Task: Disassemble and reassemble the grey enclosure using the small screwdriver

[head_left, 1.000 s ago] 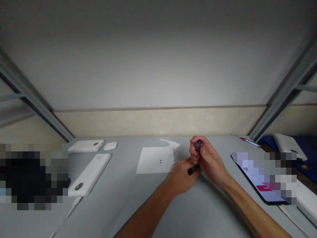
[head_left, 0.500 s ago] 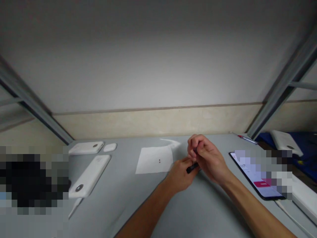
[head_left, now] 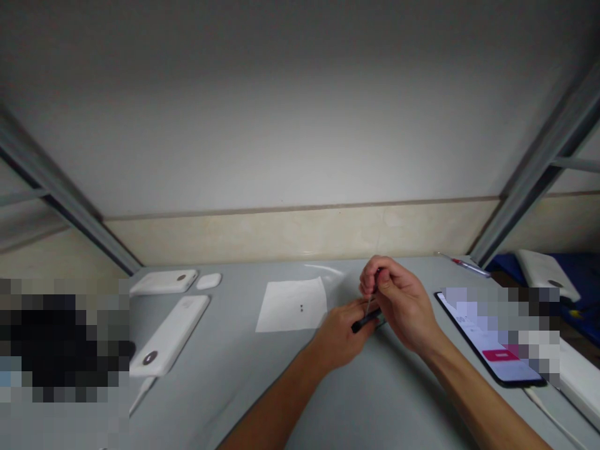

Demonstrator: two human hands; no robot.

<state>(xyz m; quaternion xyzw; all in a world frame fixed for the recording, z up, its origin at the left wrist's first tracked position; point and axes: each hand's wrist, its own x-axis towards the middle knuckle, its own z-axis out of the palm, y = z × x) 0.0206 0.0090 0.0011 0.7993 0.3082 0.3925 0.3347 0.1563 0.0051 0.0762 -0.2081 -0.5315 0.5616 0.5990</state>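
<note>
The person's forearms reach in from the lower edge and converge right of centre, the right hand (head_left: 400, 300) raised and curled just above the left hand (head_left: 340, 331), which lies low over the tabletop (head_left: 225, 394). The left hand grips a slim black object (head_left: 362, 321); the right hand's fingers are closed around a thin-shafted tool (head_left: 369, 302), its shaft slanting down to the black object, though contact cannot be told. Fingers hide most of the tool's handle. Near the left hand lies white paper (head_left: 285, 306) bearing two small dark specks (head_left: 301, 308); a lit phone (head_left: 475, 340) lies beyond the right hand, and white devices (head_left: 174, 334) sit well apart at left. One second ago the tool's purplish end faced the camera; now its shaft shows, while the paper has stayed put.
</note>
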